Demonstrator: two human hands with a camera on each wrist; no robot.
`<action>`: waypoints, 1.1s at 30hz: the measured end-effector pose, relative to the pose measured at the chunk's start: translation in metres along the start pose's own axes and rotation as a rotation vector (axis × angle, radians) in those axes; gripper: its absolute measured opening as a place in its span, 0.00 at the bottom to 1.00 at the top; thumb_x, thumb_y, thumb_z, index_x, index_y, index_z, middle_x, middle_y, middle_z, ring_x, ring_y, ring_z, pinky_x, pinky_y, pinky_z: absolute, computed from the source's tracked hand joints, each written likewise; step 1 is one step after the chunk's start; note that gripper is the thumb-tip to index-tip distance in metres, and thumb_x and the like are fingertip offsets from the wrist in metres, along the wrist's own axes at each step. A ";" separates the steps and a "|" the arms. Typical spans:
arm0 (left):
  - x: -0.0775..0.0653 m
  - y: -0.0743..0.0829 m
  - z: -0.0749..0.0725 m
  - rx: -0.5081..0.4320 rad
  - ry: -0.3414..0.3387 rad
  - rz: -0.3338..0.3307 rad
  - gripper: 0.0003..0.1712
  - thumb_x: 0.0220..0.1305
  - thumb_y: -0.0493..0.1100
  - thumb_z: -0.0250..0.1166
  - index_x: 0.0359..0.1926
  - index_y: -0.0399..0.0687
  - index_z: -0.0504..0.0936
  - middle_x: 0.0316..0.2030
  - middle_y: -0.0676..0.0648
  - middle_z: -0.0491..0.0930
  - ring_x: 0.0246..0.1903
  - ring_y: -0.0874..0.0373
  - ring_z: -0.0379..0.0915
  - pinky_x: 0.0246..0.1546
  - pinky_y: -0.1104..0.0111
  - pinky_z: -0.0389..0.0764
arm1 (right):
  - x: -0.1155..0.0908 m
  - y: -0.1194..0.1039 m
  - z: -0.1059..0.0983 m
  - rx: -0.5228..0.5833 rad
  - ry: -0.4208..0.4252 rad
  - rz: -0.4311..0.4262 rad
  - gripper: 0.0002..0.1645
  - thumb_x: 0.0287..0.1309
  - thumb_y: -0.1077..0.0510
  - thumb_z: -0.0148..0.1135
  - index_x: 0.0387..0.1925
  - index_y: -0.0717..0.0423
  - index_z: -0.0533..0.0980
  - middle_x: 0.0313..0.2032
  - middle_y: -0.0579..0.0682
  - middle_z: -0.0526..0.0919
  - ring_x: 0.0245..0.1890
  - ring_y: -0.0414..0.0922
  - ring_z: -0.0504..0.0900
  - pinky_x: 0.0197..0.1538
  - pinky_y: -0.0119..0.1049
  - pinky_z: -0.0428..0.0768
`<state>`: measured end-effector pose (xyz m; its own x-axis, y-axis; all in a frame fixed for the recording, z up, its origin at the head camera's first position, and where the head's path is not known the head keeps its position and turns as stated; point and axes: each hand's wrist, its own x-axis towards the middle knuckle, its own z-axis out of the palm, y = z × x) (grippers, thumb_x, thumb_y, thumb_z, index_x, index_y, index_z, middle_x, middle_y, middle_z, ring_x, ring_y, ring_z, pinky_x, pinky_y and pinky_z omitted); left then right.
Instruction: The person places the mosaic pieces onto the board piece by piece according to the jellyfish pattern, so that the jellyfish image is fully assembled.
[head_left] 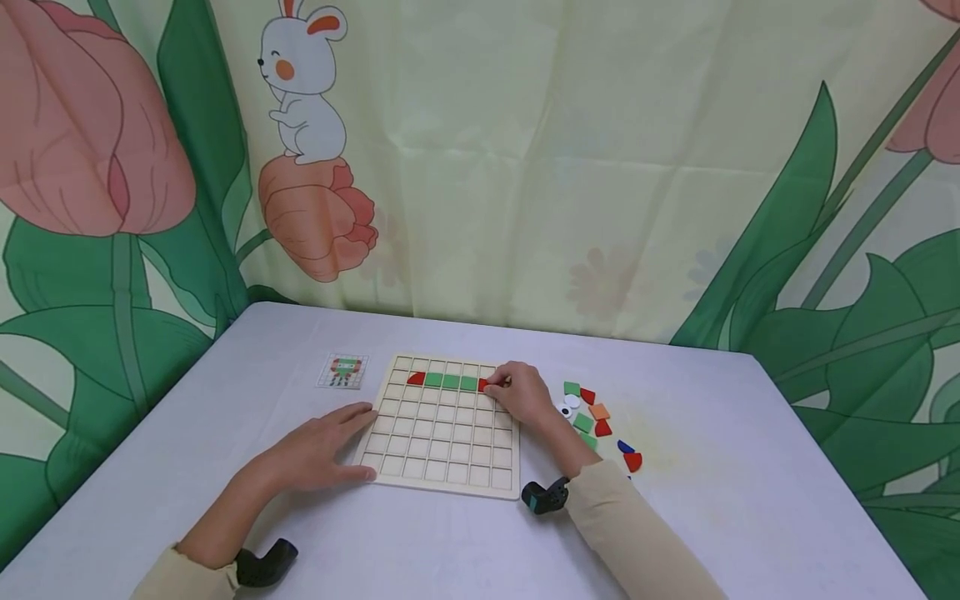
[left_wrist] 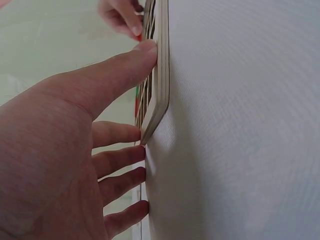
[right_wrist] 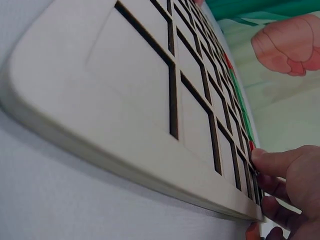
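**Slow and Neat**

Think of the wooden board [head_left: 438,450] as a clock, with 12 on the far side. At 9, see the left hand [head_left: 318,450] touching the edge, with fingers stretched out, not curled, and thumb nearer 8. Lean just enough to stop any slipping; best not to shove. At 10, look at the little picture card [head_left: 344,372], apart from the board, to check colours. Near 11, leave the red wedge [head_left: 416,379] alone. At 12, try not to bump the green tiles [head_left: 450,382]. Between 1 and 2, on the board beside the green, find the red piece [head_left: 483,386], pinched by the right hand [head_left: 522,396] between finger and thumb. Cannot tell if fully down in its square. Turn it to match the square, then press softly, straight down. At 3, off the board, mind the loose pieces [head_left: 583,422] near the wrist.
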<state>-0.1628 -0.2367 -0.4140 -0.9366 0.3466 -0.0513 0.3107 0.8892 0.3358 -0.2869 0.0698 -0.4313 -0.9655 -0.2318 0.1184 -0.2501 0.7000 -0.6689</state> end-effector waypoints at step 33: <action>0.001 -0.003 0.001 0.008 0.002 0.021 0.51 0.53 0.67 0.67 0.70 0.45 0.64 0.71 0.41 0.61 0.70 0.41 0.58 0.61 0.41 0.67 | -0.031 0.024 -0.041 -0.008 -0.012 0.063 0.12 0.56 0.57 0.69 0.43 0.50 0.85 0.38 0.47 0.82 0.35 0.44 0.72 0.33 0.32 0.72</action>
<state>-0.1642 -0.2393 -0.4157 -0.9300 0.3651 -0.0425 0.3319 0.8840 0.3293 -0.2656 0.1214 -0.4214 -0.9785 -0.1947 0.0675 -0.1892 0.7188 -0.6690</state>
